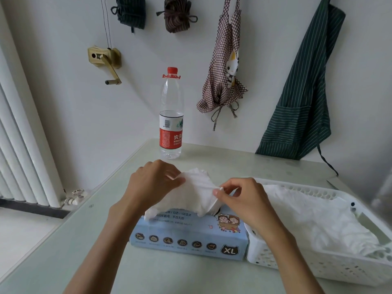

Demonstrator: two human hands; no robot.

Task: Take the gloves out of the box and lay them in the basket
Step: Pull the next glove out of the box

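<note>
Two hands work over the box [188, 236] in the head view, the only view given. The left hand [152, 183] pinches the far left edge of a white glove [197, 192] between thumb and fingers, and the right hand [239, 196] pinches its right edge with thumb and forefinger, the other fingers curled loosely. Held by two edges like this, the thin film is spread apart, probably so it comes free as a single piece and does not drag the next one along. Its lower part droops across the top of the box near the opening, so I judge it is not yet fully clear of the box; whether any of it is inside cannot be told.

The box lies flat on the pale table [89, 240] with its long printed side toward the person, which keeps the opening upward and within reach of both hands. The white basket [331, 270] stands just to the right, its near corner touching or nearly touching the end of the box, so the carry is short. Crumpled white gloves already lie in it [314, 219], so the task looks partly done.

A water bottle [171, 115] stands behind, well apart from the work, and aprons [224, 66] hang on the wall.
</note>
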